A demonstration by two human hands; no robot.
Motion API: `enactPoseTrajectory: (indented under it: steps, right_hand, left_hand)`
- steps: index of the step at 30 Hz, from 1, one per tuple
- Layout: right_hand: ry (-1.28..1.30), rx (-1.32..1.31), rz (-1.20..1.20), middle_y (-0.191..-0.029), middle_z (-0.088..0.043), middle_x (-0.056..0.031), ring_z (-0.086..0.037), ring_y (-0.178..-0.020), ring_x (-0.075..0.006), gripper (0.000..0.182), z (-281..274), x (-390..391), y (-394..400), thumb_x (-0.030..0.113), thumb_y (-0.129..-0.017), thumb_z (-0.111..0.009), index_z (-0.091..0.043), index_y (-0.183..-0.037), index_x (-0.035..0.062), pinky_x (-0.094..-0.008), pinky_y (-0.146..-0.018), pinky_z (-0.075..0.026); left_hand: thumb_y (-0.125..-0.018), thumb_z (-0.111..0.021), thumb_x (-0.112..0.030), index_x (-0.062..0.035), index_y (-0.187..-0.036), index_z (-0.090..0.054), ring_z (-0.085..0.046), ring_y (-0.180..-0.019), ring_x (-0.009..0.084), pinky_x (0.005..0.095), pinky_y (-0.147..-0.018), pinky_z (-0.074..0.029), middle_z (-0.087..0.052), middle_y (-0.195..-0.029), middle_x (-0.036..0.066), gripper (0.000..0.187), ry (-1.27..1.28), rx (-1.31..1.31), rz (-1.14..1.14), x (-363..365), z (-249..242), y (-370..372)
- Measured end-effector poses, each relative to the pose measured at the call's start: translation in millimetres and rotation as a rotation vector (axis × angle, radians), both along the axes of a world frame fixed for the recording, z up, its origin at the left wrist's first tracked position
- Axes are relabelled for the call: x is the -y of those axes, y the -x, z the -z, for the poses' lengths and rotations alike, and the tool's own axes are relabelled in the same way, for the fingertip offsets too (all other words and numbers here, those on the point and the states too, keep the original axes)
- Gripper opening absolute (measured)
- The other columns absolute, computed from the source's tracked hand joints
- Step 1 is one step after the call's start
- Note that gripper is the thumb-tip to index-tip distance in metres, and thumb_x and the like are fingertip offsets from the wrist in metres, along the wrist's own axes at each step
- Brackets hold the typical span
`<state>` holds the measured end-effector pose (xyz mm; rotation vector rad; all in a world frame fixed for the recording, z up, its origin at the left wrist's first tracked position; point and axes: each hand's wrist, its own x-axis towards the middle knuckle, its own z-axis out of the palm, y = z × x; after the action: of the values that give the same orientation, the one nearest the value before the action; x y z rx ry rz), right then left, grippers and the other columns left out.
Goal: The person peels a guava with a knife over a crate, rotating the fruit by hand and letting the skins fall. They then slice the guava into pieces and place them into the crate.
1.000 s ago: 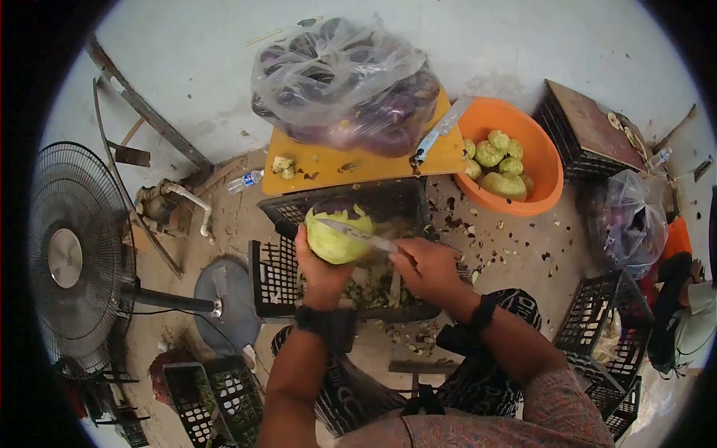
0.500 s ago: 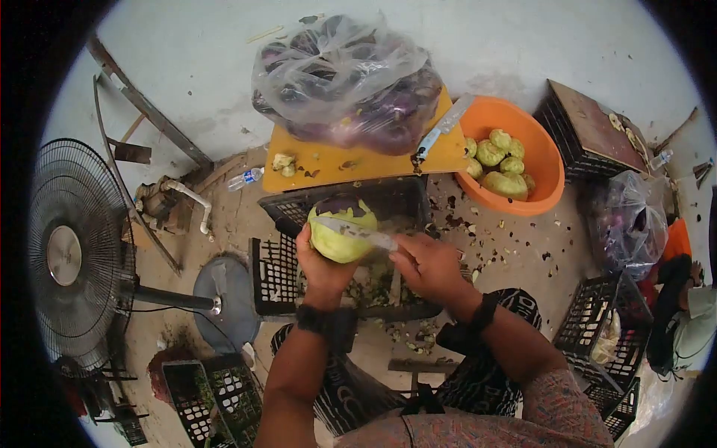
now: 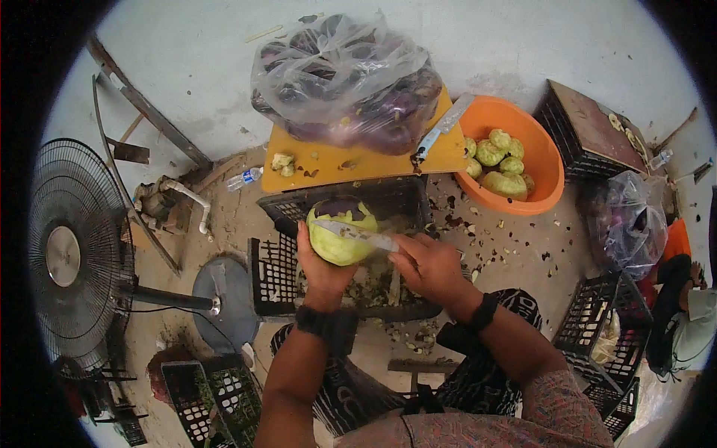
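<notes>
Eggplant (image 3: 341, 241) mostly peeled pale green, dark purple skin atop

Pale green against orange

My eggplant (image 3: 341, 240) is pale green with a dark purple patch; the basin (image 3: 550, 160) is orange, my trousers (image 3: 358, 396) black with white patterning.

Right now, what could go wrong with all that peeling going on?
The main risk is a cut: the knife in the right hand lies against the vegetable, which the left hand holds up, so a slip might reach those fingers. The peeled surface may be slick, so the vegetable could drop into the black crate below. The second knife, at the board's edge by the orange basin, might get knocked off.
</notes>
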<state>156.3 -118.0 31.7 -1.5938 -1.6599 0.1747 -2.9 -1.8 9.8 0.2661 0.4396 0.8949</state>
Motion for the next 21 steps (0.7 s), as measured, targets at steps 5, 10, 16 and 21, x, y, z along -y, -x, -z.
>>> enactPoseTrajectory:
  steps: [5,10,16,21]
  right_hand:
    - [-0.033,0.049,0.016,-0.081,-0.063,-0.0114,-0.063,-0.065,-0.0328,0.029,3.6,-1.4,1.8,0.028,-0.085,-0.063,-0.062,-0.107,0.0087,-0.0416,-0.055,-0.050]
    - [-0.028,0.056,0.011,-0.081,-0.063,-0.0114,-0.062,-0.064,-0.0328,0.030,2.2,-3.1,3.3,0.028,-0.085,-0.064,-0.062,-0.108,0.0088,-0.0417,-0.054,-0.050]
    - [-0.081,0.063,0.032,-0.075,-0.062,-0.0110,-0.061,-0.060,-0.0321,0.028,7.2,-7.8,3.8,0.024,-0.083,-0.066,-0.064,-0.107,0.0094,-0.0390,-0.052,-0.048]
    - [-0.079,0.042,0.025,-0.075,-0.062,-0.0117,-0.061,-0.060,-0.0323,0.028,5.0,-8.8,3.4,0.024,-0.083,-0.066,-0.064,-0.107,0.0082,-0.0391,-0.052,-0.048]
  left_hand:
    - [-0.088,-0.033,-0.063,-0.0158,-0.127,-0.051,-0.050,-0.115,0.0349,0.0573,-0.094,-0.039,-0.053,-0.127,0.011,0.064,0.008,-0.032,0.001,-0.8,2.5,3.2]
    - [-0.087,-0.033,-0.063,-0.0171,-0.128,-0.051,-0.050,-0.116,0.0347,0.0573,-0.093,-0.040,-0.053,-0.128,0.011,0.064,0.020,-0.055,0.022,-0.2,2.8,4.4]
    - [-0.087,-0.035,-0.062,-0.0163,-0.127,-0.051,-0.051,-0.115,0.0330,0.0549,-0.093,-0.041,-0.054,-0.127,0.010,0.064,0.026,-0.058,0.031,3.5,1.5,1.1]
    - [-0.088,-0.035,-0.060,-0.0142,-0.126,-0.052,-0.054,-0.112,0.0312,0.0504,-0.094,-0.043,-0.057,-0.123,0.009,0.062,-0.024,-0.028,0.014,4.0,0.5,-2.1]
